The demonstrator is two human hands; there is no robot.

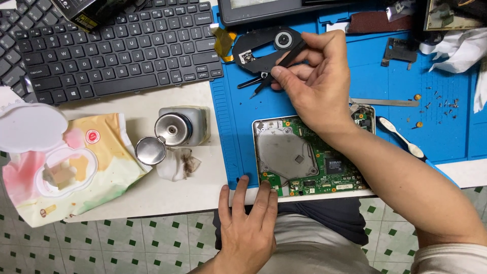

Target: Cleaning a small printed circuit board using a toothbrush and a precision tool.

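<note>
right hand (317,76) – tweezers (276,66) (tips hidden) | left hand (248,223) – circuit board (314,157)

White table (152,195) w/ blue mat (375,81), keyboard (111,50), wipes pack (71,162).

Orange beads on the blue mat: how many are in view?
2 on the blue mat: one orange bead by the tip of the metal strip, another lower down, near the white-handled brush. More may be hidden under the right hand.
</note>
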